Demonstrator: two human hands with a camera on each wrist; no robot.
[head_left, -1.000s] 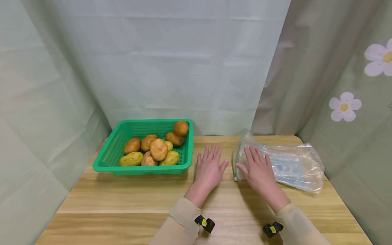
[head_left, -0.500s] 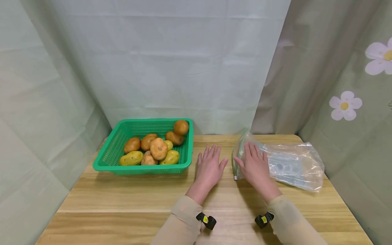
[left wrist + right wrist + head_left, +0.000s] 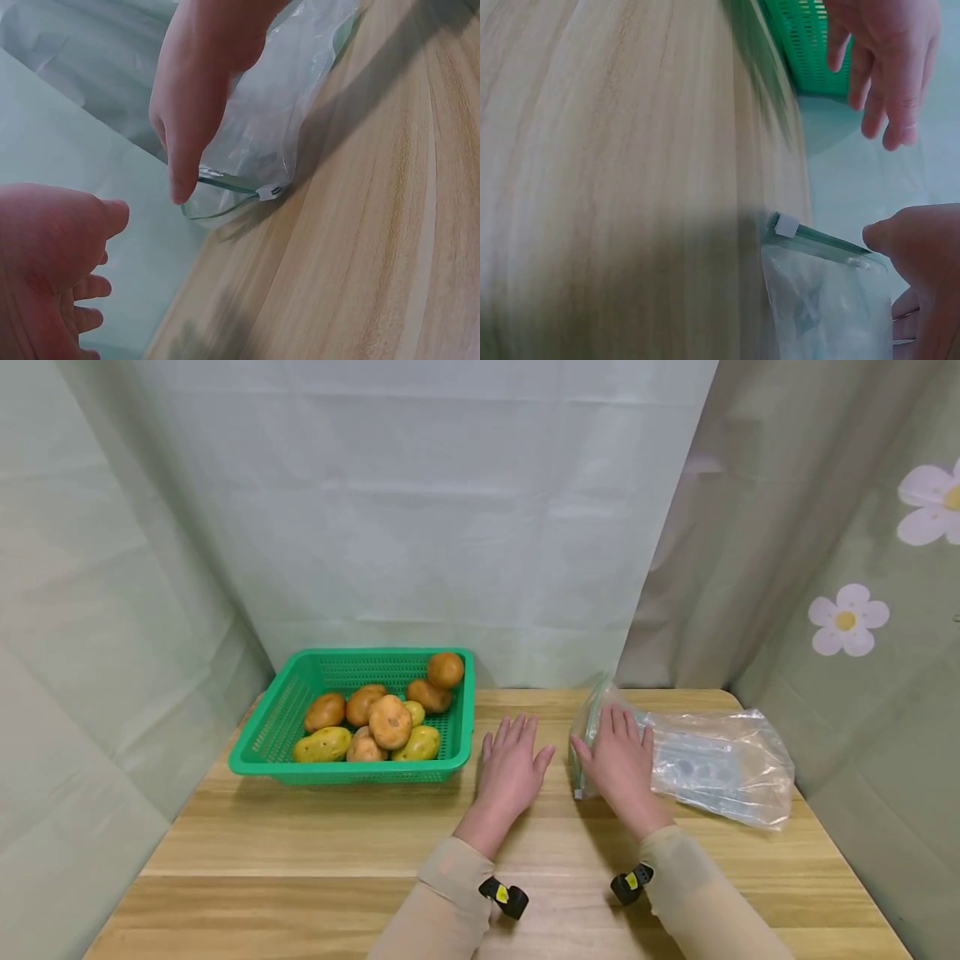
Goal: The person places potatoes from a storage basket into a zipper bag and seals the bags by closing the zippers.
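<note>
Head view: clear, crinkly plastic zip bag (image 3: 712,768) lies flat on the pale wood-grain table (image 3: 300,852), right of centre. Its long axis runs left-right, with the zip mouth at the left end, toward the hands, and the closed bottom toward the right edge of the table. Right hand (image 3: 621,758) lies palm-down on the mouth end, fingers straight and a little spread, gripping nothing. Left hand (image 3: 512,767) rests flat on bare wood just left of the bag, fingers straight and fanned, not touching the bag. Green perforated plastic basket (image 3: 277,727), rectangular, sits left of the left hand and holds lumpy brown and yellow potatoes (image 3: 390,723). Soft pale-green curtain (image 3: 450,510) hangs behind.

Left wrist view: the right hand (image 3: 199,97) presses on the bag from above, thumb tip at the green zip rim (image 3: 225,187), which bulges slightly open. A small white slider (image 3: 268,192) sits on the rim at the table edge of the bag. The left hand (image 3: 45,262) is apart from the bag, fingers loose.

Right wrist view: slider (image 3: 786,225) and zip strip lie near the right thumb (image 3: 896,236). The left hand's fingers (image 3: 889,67) hang straight near the basket corner (image 3: 806,45). Much is blurred here.
</note>
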